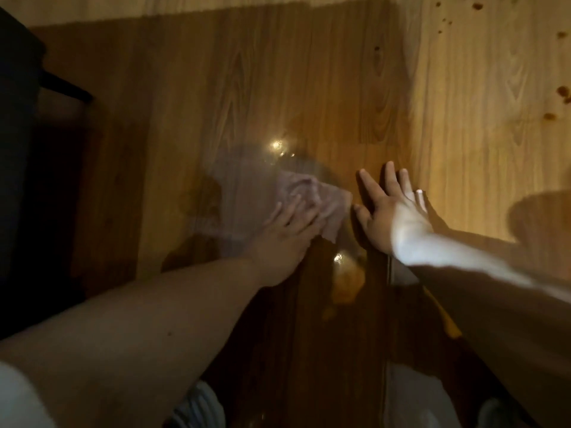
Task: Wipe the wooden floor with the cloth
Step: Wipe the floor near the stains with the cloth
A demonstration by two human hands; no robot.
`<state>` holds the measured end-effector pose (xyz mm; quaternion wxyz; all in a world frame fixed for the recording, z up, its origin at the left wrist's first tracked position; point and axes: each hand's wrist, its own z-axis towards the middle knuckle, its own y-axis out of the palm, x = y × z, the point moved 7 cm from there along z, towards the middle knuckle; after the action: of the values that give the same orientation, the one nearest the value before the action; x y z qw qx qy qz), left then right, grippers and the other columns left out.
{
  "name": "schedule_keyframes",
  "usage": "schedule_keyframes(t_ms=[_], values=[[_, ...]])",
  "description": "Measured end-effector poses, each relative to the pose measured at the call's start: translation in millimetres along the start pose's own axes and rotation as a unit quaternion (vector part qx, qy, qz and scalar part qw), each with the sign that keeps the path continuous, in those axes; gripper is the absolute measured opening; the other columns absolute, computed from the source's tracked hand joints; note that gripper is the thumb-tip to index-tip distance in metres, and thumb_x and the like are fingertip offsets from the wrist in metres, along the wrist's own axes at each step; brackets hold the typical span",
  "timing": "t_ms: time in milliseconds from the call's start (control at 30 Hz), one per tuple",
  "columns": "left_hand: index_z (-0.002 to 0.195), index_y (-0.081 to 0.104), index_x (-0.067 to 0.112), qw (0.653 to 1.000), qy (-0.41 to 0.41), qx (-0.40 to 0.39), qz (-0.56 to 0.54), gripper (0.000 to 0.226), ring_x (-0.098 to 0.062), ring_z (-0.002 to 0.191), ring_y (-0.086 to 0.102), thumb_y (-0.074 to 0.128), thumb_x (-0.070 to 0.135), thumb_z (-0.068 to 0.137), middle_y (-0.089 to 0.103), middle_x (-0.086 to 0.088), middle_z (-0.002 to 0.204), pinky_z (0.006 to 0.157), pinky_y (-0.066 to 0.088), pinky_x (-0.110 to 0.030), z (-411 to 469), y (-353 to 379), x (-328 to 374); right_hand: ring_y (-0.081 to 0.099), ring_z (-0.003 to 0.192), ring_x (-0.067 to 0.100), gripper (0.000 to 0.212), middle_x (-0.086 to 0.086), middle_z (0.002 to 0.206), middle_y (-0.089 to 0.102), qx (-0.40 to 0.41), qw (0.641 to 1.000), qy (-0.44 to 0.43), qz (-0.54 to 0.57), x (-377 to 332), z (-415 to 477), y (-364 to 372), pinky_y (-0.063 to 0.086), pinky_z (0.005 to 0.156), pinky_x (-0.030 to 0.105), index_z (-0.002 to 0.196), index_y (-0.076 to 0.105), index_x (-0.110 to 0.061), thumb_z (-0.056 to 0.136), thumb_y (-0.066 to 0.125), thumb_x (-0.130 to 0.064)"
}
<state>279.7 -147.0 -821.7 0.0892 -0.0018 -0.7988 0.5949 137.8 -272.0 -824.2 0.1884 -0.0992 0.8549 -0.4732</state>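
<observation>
A pale, crumpled cloth [312, 193] lies on the wooden floor [278, 88], blurred by motion toward the left. My left hand [287, 230] presses on the cloth's near edge with its fingers laid over the fabric. My right hand [389, 208] rests flat on the bare floor just right of the cloth, fingers spread and straight. Wet, shiny patches [278, 146] glint on the planks above the cloth, and another wet patch [343, 264] shows below it.
Dark furniture [18, 149] fills the left side. Brown spots [565, 92] dot the lit floor at the upper right. A shadow covers the middle planks. My knees in light clothing [197, 409] show at the bottom edge.
</observation>
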Motion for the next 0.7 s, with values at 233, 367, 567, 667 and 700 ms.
schedule_keyframes(t_ms=[233, 367, 567, 667, 700], values=[[0.155, 0.006, 0.022, 0.943, -0.327, -0.011, -0.068, 0.057, -0.032, 0.146, -0.011, 0.026, 0.019, 0.102, -0.005, -0.011, 0.161, 0.119, 0.005, -0.048, -20, -22, -160, -0.015, 0.148, 0.022, 0.066, -0.004, 0.161, -0.018, -0.028, 0.999, 0.041, -0.009, -13, 33, -20, -0.003, 0.118, 0.045, 0.151, 0.0, -0.047, 0.099, 0.04, -0.046], [0.155, -0.001, 0.021, 0.862, -0.484, -0.051, -0.141, 0.055, -0.032, 0.144, -0.022, 0.021, 0.029, 0.105, -0.016, -0.01, 0.16, 0.117, 0.005, -0.049, -50, -17, -189, -0.013, 0.148, 0.023, 0.066, -0.003, 0.161, -0.017, -0.039, 0.998, 0.042, 0.0, -28, 37, -23, 0.001, 0.118, 0.046, 0.15, -0.002, -0.047, 0.099, 0.039, -0.047], [0.154, 0.002, 0.013, 0.96, -0.273, -0.027, -0.058, 0.06, -0.031, 0.147, -0.007, 0.028, 0.025, 0.101, -0.003, -0.009, 0.162, 0.119, 0.005, -0.044, -36, -13, -94, -0.013, 0.148, 0.029, 0.07, 0.001, 0.161, -0.02, -0.127, 0.991, 0.051, -0.002, -38, 28, -7, 0.005, 0.118, 0.051, 0.151, -0.004, -0.045, 0.098, 0.041, -0.049], [0.154, 0.001, 0.019, 0.997, -0.028, -0.069, 0.012, 0.063, -0.028, 0.147, -0.01, 0.029, 0.029, 0.098, -0.004, -0.003, 0.162, 0.119, 0.001, -0.043, -48, 6, -13, -0.013, 0.148, 0.029, 0.077, 0.001, 0.16, -0.023, -0.152, 0.987, 0.03, -0.041, -39, 19, -4, 0.007, 0.118, 0.052, 0.15, -0.004, -0.046, 0.095, 0.048, -0.047], [0.154, 0.003, 0.022, 0.996, 0.027, -0.081, 0.01, 0.061, -0.026, 0.146, -0.016, 0.029, 0.028, 0.1, -0.007, -0.001, 0.161, 0.119, -0.002, -0.042, -55, 11, 1, -0.014, 0.148, 0.029, 0.079, 0.0, 0.16, -0.024, -0.159, 0.986, 0.028, -0.047, -38, 16, -4, 0.007, 0.118, 0.052, 0.15, -0.005, -0.047, 0.094, 0.051, -0.045]])
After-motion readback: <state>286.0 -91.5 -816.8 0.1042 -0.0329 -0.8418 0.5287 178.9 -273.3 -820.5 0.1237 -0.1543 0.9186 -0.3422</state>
